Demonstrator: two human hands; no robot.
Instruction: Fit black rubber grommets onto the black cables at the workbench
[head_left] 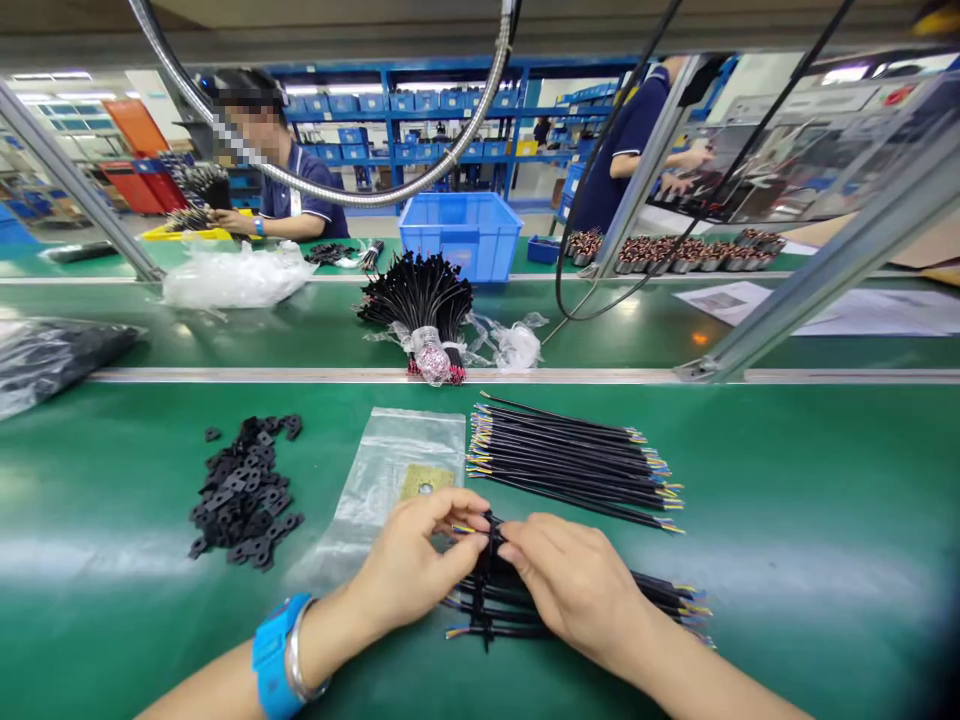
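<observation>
My left hand (416, 555) is closed in a pinch at a small black plastic part around a cable, with thin coloured wire ends showing between thumb and fingers. Close beside it, my right hand (574, 580) grips the same black cable (496, 532); its fingertips partly hide the join. Beneath both hands lie several black cables (517, 632) with black parts near their left ends. A row of more black cables (562, 455) with stripped coloured ends lies just beyond. To the left is a pile of small black plastic parts (244, 495).
A clear plastic bag (390, 440) lies beyond my left hand, near a yellowish piece (427, 482). Past a metal rail (585, 376) stand a bundle of black wires (416, 290) and a blue bin (461, 235). Metal posts (817, 260) slant across. Two people work opposite.
</observation>
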